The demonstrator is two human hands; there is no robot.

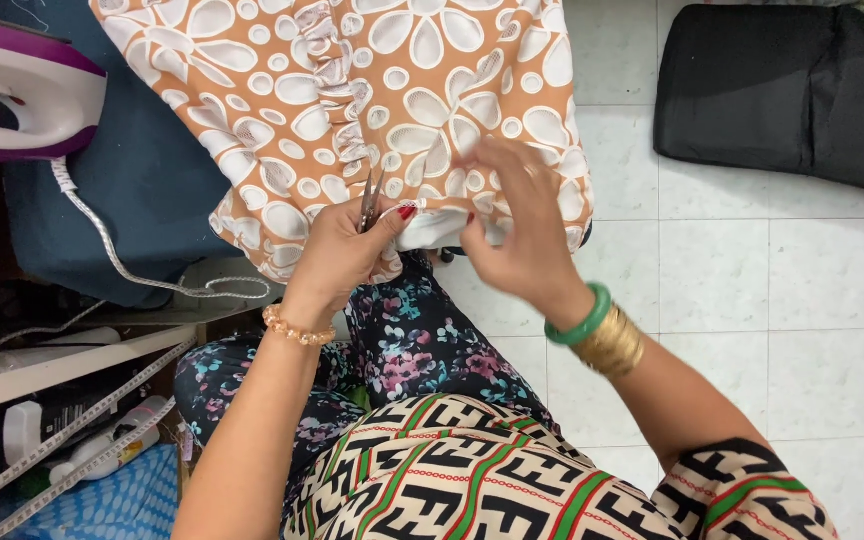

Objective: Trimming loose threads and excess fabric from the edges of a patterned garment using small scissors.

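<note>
While the left hand point(337, 255) closes around a small pair of metal snips point(370, 203), blades pointing up at the hem, the right hand point(517, 235) pinches the white edge of the orange floral garment point(352, 90) just beside it, fingers blurred. Garment: orange with white flower and dot print, gathered seam down its middle, draped over a dark blue ironing board point(142, 180). Both hands meet at the garment's lower hem. Left wrist: peach bead bracelet point(297, 330). Right wrist: green bangle point(580, 318) touching gold bangles point(612, 345). Left of the garment, a purple and white iron point(22, 85) stands on the board, its braided cord point(112, 250) trailing down. Right of the garment, well apart, a black cushion point(787, 85) lies on the white tiled floor point(752, 300). Below the garment, the person's floral-trousered knees.
</note>
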